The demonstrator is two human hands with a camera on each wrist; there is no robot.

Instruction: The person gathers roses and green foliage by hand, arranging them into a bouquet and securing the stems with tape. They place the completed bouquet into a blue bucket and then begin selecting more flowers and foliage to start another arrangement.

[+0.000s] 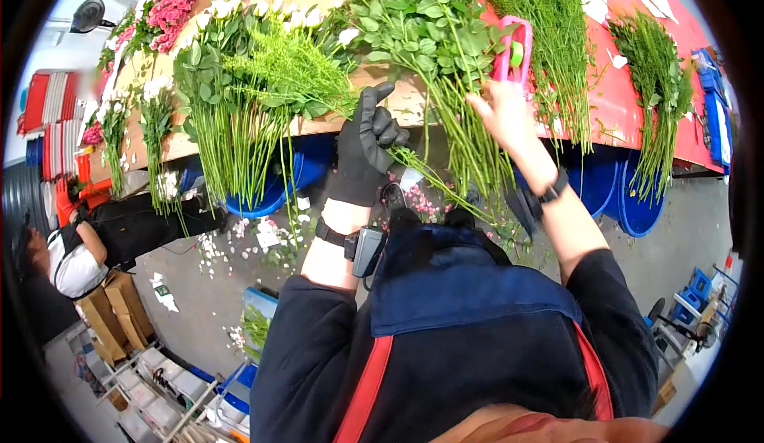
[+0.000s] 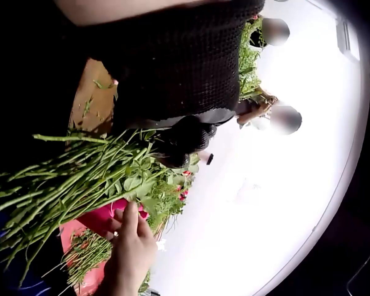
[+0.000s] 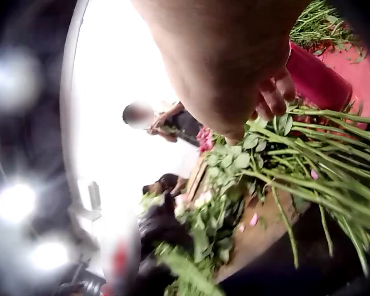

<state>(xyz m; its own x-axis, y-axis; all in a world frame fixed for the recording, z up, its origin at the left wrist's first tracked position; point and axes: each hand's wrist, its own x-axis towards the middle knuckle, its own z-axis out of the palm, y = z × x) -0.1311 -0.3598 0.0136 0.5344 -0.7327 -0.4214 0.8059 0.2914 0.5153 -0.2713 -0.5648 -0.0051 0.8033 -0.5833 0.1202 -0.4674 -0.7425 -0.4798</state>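
Observation:
My left hand (image 1: 362, 148), in a black glove, curls its fingers round a feathery green sprig (image 1: 298, 69); the sprig's stem trails out below the hand. The bare right hand (image 1: 505, 117) has its fingers extended over long rose stems (image 1: 469, 148), beside a pink holder (image 1: 516, 33) with a green roll. In the left wrist view the right hand (image 2: 132, 246) reaches to the leaves by the stems (image 2: 68, 179); whether it touches them is unclear. The right wrist view shows its fingers (image 3: 274, 98) loosely bent near leaves (image 3: 234, 157).
White roses (image 1: 231, 53) and pink flowers (image 1: 171, 13) lie on the left of the table, thin greens (image 1: 557, 53) on its red part (image 1: 621, 117). Blue buckets (image 1: 641, 212) stand below the edge. Petals litter the floor (image 1: 199, 284). Another person (image 1: 79, 252) is at the left.

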